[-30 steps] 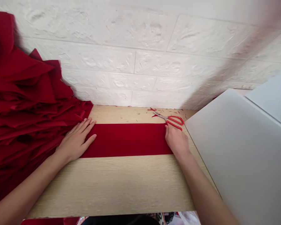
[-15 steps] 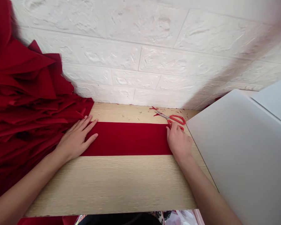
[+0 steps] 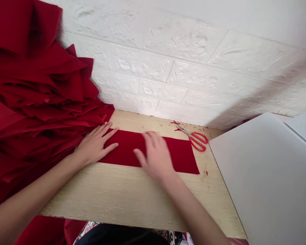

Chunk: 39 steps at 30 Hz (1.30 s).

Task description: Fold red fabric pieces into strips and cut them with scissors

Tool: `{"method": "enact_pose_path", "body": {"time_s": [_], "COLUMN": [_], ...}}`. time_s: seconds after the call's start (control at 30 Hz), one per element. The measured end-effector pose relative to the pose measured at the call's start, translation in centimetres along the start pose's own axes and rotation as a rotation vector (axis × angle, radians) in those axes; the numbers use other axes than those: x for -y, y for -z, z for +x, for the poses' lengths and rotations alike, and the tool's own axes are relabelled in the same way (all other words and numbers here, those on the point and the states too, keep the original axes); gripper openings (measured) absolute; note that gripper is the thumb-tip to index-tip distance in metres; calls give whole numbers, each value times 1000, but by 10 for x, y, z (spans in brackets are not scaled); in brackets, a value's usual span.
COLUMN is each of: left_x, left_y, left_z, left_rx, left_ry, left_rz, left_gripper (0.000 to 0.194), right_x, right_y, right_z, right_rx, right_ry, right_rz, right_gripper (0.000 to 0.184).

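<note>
My left hand lies flat with its fingers spread on a long strip of red felt-like fabric, close to where the strip meets a heaped mass of red fabric. My right hand is blurred and sits over the middle of the strip, with its fingers apart and holding nothing. Red-handled scissors lie on the light wood board beyond the strip's right end, apart from both hands.
A white brick-textured wall rises behind the board. Small red scraps are scattered along the back edge. A large white panel stands along the right side. Below the near edge are dark clothing and a patterned item.
My right hand has moved left, away from the scissors, to the strip's middle, uncovering its right end. My left hand stays on the strip. The view has tilted and shifted.
</note>
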<state>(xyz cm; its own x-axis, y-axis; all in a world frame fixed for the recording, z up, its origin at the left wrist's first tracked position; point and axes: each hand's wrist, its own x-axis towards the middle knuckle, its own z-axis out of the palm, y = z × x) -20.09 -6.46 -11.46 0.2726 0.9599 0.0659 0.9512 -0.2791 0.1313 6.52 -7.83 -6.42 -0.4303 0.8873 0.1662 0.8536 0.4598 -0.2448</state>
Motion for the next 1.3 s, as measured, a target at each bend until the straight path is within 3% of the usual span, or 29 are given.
{"method": "enact_pose_path", "body": {"time_s": [0.1,0.2,0.33,0.43,0.53,0.67,0.77,0.93,1.0,1.07,1.2,1.3], "left_x": [1,2,4,5,3,-1,-2,0,0,0,1,2], "left_y": [-1,-2,-3,-4,-4,-1,1,-1,-3,-3,-3,-3], "left_z": [0,1,1,0,0,1,2,3,3,3,1,0], "left_rx": [10,17,2,-16,0,34,44,39,40,44,30,35], "left_ry": [4,15,12,14,29,55,64,46,37,32,26,16], "left_rz": [2,-8,-42,-61,-53,-30,-18,7,16,19,17,14], "left_gripper": [75,75,73,73,76,81,81,80,79,79,77,77], "right_x": [23,-8,-86,-126,-139,-137,-137,-146,-151,-153,-151,-149], "right_y": [-20,-23,-6,4,4,1,4,15,20,23,22,19], "right_z": [16,8,-33,-59,-70,-69,-71,-81,-85,-88,-92,-92], "right_rx": [179,263,200,158,115,63,-86,-552,-688,-738,-538,-385], "right_ry": [79,12,-256,-334,-341,-358,-406,-527,-578,-622,-634,-545], "right_rz": [90,79,-57,-124,-148,-82,145,745,848,867,706,520], "right_gripper": [78,80,78,77,75,73,68,64,62,59,52,37]}}
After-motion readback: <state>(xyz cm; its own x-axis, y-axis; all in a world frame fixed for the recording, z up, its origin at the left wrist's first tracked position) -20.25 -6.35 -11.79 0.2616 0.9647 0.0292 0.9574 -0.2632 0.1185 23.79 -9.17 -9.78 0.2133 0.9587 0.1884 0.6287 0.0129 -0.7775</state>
